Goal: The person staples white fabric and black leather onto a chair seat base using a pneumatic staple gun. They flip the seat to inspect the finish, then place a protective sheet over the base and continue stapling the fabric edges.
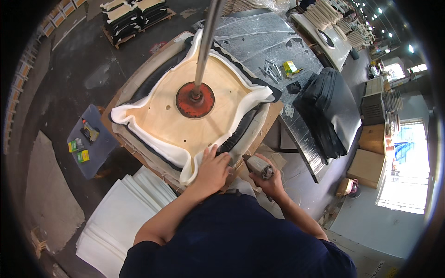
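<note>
The plywood seat panel (194, 116) lies flat, underside up, with white foam and black cover folded over its edges. The grey staple gun (258, 166) stands just beside the near corner.

Left hand (214, 167): palm down, fingers spread and pointing toward 12 o'clock, pressed flat.
Left forearm: bare, running back toward 7 o'clock, elbow bent.
Right hand (268, 178): fist curled shut, knuckles toward 11 o'clock.
Right forearm: bare, trailing toward 4 o'clock.
</note>
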Demonstrator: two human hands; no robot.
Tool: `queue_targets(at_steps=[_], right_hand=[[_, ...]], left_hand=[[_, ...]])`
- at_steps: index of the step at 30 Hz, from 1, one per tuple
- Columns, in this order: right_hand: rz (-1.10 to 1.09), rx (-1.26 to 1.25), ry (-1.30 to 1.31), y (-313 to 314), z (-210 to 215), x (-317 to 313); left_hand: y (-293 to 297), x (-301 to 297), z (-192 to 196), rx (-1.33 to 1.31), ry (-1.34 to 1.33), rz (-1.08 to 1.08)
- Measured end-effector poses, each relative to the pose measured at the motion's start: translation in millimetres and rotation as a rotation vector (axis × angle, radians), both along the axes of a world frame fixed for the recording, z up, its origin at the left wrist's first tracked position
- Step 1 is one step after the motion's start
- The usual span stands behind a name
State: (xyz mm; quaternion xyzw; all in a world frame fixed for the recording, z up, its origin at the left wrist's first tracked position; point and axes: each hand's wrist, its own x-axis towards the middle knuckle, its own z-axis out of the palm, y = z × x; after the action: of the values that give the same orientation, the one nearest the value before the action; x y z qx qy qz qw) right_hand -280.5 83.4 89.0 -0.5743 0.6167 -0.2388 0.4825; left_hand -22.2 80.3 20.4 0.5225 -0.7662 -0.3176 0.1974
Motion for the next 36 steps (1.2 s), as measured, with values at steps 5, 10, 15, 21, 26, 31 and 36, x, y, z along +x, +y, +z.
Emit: queue_targets(at_steps=[5,10,15,21,26,31,36], right_hand=[[-0.146,-0.001,-0.090,6,-5,-11],[-0.244,0.071,-0.178,3,-14,-25],[-0.240,0.062,-0.266,-14,-27,-45],[-0.205,0.008,-0.377,-36,-17,-58],[-0.108,0.010,-0.372,-42,3,-68],[0.061,0.075,-0.367,-17,29,-79],[0.360,0.208,-0.293,4,29,-52]], left_hand=[[-9,-30,-22,-0.165,-0.161,0.005],[-25,-47,-26,-0.179,-0.224,0.067],[-33,-64,-18,-0.113,-0.270,0.111],[-56,-102,-27,-0.073,-0.375,0.255],[-81,-92,14,0.071,0.196,0.108],[2,-5,55,-0.051,0.177,0.408],[52,57,10,-0.324,-0.197,0.270]])
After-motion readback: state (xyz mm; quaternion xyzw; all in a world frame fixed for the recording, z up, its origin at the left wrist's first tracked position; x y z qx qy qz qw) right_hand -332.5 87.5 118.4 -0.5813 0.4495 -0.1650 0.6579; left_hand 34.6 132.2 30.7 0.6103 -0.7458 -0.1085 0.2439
